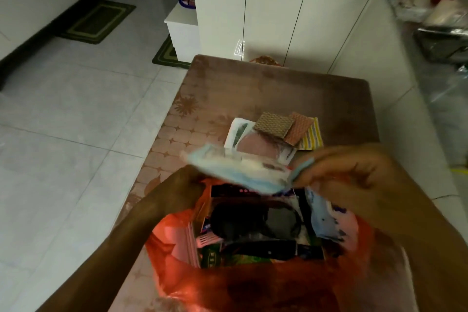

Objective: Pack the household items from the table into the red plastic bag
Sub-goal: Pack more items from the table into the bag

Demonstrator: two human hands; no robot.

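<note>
— While we hold the red bag [228, 284] open at the near edge of the table [278, 91], where do our hands sit?

— Our left hand [177, 190] grips the bag's far rim, fingers curled into the plastic. Our right hand [354, 175] pinches one end of a soft pale blue packet [240, 172], which hangs flat just above the bag's mouth. The packet is blurred, so we cannot read it.

— What is already inside?

— Dark boxes, a black bundle and a light blue pouch [324, 215], filling the bag close to its top.

— And what remains on the table?

— A small pile just beyond the packet: a brown woven pad [274, 124], an orange pad [298, 129], a yellow striped cloth [312, 137] and a white packet [243, 138] beneath them.

— What might go wrong?

— We judge the bag is crowded, so the packet could rest on the boxes and slide out over the rim. Held only by one end, it could also sag and catch the edge. If our left hand loosens, the mouth may fold shut.
</note>
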